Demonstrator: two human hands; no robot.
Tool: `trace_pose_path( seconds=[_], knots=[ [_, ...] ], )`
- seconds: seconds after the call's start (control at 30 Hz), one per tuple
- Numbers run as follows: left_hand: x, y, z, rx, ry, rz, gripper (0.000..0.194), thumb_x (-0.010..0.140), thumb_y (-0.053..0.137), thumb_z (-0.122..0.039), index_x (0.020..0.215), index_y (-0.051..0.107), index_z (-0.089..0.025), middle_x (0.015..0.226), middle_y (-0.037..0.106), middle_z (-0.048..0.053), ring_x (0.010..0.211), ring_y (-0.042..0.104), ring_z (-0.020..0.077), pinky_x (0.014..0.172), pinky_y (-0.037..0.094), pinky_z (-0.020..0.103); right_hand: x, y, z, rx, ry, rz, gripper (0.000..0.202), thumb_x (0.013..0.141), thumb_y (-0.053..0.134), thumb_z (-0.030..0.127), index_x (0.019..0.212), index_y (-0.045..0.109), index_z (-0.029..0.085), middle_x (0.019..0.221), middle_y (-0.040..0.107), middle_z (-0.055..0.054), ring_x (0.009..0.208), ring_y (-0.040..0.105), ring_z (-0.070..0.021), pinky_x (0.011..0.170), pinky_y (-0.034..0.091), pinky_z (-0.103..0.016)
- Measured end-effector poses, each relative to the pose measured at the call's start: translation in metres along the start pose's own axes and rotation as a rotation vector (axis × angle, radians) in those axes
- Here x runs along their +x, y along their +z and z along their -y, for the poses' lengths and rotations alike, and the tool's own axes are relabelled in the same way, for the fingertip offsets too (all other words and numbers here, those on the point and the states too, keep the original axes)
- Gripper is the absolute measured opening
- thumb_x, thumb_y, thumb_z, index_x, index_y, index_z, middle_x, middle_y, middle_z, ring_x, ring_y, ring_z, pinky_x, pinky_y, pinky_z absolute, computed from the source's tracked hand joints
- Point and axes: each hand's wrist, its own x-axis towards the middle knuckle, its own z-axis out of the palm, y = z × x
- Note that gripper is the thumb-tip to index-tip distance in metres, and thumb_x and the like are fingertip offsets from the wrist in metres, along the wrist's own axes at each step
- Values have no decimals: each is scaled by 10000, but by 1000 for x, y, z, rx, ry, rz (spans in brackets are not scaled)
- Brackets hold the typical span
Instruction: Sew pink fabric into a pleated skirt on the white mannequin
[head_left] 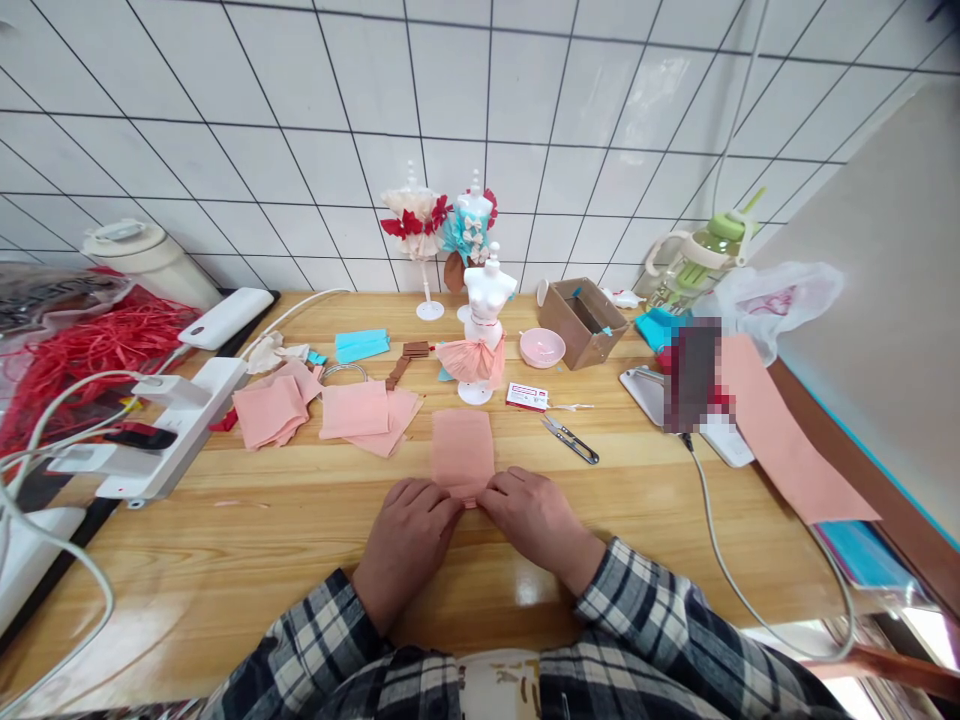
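A wooden table point(225, 540) is spanning your view; beyond your hands a white dress form point(489, 290) is standing, wearing a pleated pink skirt point(476, 362) that looks done. Your left hand point(411, 530) and right hand point(536, 520) are pinching the 2 ends of the near edge of a pink sheet point(463, 445), which is lying on the table between you and the form. Narrow folds point(470, 500) are showing there; most of the sheet is lying flat, so folding seems barely begun. Snips point(571, 440) are lying at right, untouched.
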Motion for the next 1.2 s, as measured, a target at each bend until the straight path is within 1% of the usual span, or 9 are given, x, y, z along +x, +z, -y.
trace_pose_path(
  seconds=[0.13,0.27,0.4,0.63,0.77,0.87,1.0,1.13,1.2],
  knots=[
    [-1,1,1,-13,-28,-6,165,937,529,-212,939,693,-201,842,709,35,822,595,215,813,420,397,-1,-2,0,10,35,15,104,948,512,178,924,603,222,848,636,-16,781,526,-174,668,372,-294],
    [1,-1,-1,-29,-35,5,166,928,535,-192,886,695,-213,829,699,27,819,589,213,804,421,389,1,0,1,18,55,23,124,956,500,187,916,613,216,850,635,-24,797,528,-174,687,380,-289],
    [3,-3,-4,-39,-6,-40,164,918,540,-168,858,691,-193,865,691,40,869,584,208,831,426,365,1,2,3,14,70,1,106,929,540,173,882,626,213,908,628,-42,854,529,-185,705,385,-287],
    [-1,1,-1,31,-12,-39,162,936,528,-202,898,685,-195,770,686,19,760,581,194,780,400,377,-2,0,3,30,76,2,97,933,531,153,942,603,217,873,636,-27,805,520,-179,687,372,-289],
    [0,1,-1,17,-13,-9,155,922,550,-194,845,684,-205,769,670,15,777,571,197,792,403,378,-1,0,4,25,92,2,121,936,520,146,895,607,218,868,628,-27,823,521,-182,708,381,-291],
    [1,0,-3,20,-6,-27,145,909,562,-179,821,677,-188,824,666,35,836,563,206,816,420,368,-1,-1,4,12,80,-6,96,900,566,132,887,613,214,933,628,-35,878,522,-193,709,384,-290],
    [-1,1,-1,19,28,-30,122,905,570,-173,854,680,-188,817,669,32,834,559,211,816,435,369,-1,-3,4,15,57,20,95,899,561,126,881,607,208,901,636,-30,824,524,-182,686,377,-299],
    [-3,5,2,23,16,-29,151,937,533,-211,939,680,-177,816,674,40,813,565,211,800,440,382,-2,-2,3,25,69,16,113,925,536,145,969,602,226,873,637,-16,791,526,-174,677,371,-298],
    [-2,6,3,20,13,-17,150,936,534,-208,931,682,-181,804,668,39,805,566,209,796,439,385,-2,-1,3,19,67,17,102,919,545,146,952,606,221,868,634,-21,797,526,-177,694,375,-297]
  ],
)
